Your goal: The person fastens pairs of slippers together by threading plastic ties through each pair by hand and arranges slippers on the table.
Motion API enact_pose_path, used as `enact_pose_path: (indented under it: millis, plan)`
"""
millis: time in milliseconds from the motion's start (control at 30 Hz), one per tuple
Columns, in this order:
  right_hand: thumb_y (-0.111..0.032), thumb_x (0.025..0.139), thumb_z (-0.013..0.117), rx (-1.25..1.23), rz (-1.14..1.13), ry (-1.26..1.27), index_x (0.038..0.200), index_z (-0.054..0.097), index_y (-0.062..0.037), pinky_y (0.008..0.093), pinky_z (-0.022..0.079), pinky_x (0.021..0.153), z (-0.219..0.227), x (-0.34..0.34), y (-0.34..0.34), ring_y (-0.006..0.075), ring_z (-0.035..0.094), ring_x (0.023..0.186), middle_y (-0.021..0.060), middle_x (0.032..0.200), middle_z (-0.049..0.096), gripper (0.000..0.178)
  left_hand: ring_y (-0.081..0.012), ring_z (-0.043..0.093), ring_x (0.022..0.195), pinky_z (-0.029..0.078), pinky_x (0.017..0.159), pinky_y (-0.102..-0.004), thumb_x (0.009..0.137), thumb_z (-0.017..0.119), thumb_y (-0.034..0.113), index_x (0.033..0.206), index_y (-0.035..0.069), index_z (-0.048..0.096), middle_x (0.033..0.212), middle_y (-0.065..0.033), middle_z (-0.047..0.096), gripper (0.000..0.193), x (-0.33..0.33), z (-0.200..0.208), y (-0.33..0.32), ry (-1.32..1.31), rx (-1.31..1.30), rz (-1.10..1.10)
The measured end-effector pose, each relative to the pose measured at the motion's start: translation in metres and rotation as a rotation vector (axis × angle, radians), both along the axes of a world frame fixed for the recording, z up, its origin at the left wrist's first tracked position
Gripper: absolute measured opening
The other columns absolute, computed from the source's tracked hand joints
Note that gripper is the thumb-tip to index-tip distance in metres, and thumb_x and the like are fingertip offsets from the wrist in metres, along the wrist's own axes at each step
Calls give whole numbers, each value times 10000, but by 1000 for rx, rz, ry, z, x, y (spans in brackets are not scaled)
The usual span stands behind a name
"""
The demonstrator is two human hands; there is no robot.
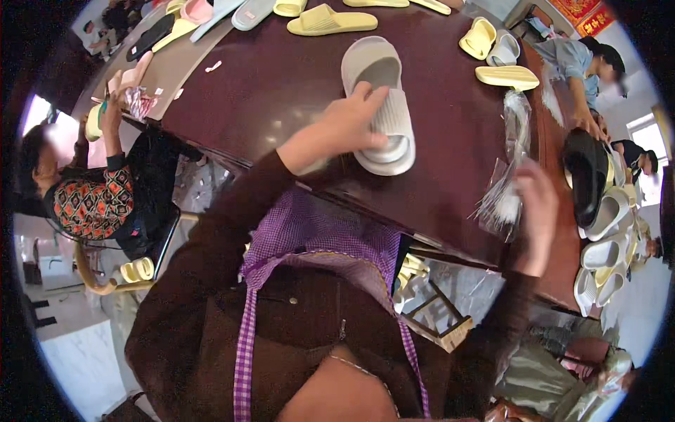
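A light grey slide slipper point(399, 116) with a ribbed strap rests on the dark red table in front of me, its heel end pointing away. My left hand point(344, 126) reaches over it from the left, fingers and thumb gripping it around the strap. Farther right, my right hand point(538, 211) is smeared by motion, so its fingers do not show clearly. Beside that hand lies a bundle of thin, clear plastic strands point(517, 119), its lower end spread out with a whitish clump.
Yellow slippers point(332, 21) line the table's far side, with a few more point(506, 76) at far right. A black slipper point(585, 176) and several pale ones point(606, 250) crowd the right edge. One person point(95, 204) sits at left; another point(580, 70) works at right.
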State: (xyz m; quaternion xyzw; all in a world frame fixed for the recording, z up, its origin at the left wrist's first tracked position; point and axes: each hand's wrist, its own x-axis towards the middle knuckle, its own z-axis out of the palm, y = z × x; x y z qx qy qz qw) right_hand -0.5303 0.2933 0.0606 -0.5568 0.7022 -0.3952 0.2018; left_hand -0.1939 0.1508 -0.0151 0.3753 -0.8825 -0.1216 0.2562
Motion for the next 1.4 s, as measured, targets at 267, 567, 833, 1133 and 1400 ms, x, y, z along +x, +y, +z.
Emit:
enact_pose_path:
  millis: [267,567,833,1133,1400]
  plan:
    - [-109,849,562,-84,169,-842,1271,410,77,309,499,801,-133,194,-17,193,587,942,148,1122,569,486,-362,565,960,479,822,-413,692,696,251,1289,17,397,1221,-205,434,708,27,-32,43,317,68,53]
    - [-65,842,532,-47,146,-1144,1216,451,100,342,482,867,-124,207,2,216,594,969,157,1112,580,417,-200,592,842,480,734,-293,798,622,157,1066,19,590,1041,-124,582,303,141,-51,-8,689,131,488]
    - [-54,802,580,-301,23,-1032,1236,447,97,347,453,911,-97,164,36,231,578,1010,158,1150,571,479,-338,552,973,453,847,-396,797,544,102,1033,39,601,1084,-155,572,250,65,-54,-122,262,-369,105]
    - [-86,796,587,-492,-234,-964,1281,391,89,327,503,809,-123,118,103,240,585,994,160,1174,552,553,-326,578,919,472,782,-414,787,543,99,937,67,618,1024,-120,582,171,0,-68,-187,-473,-310,-3]
    - [-70,806,577,-272,-226,-848,1272,407,93,294,491,789,-144,116,99,214,570,1005,161,1166,553,522,-324,564,830,469,701,-412,791,546,121,819,68,580,889,-124,561,70,70,-82,-86,-167,-252,-238]
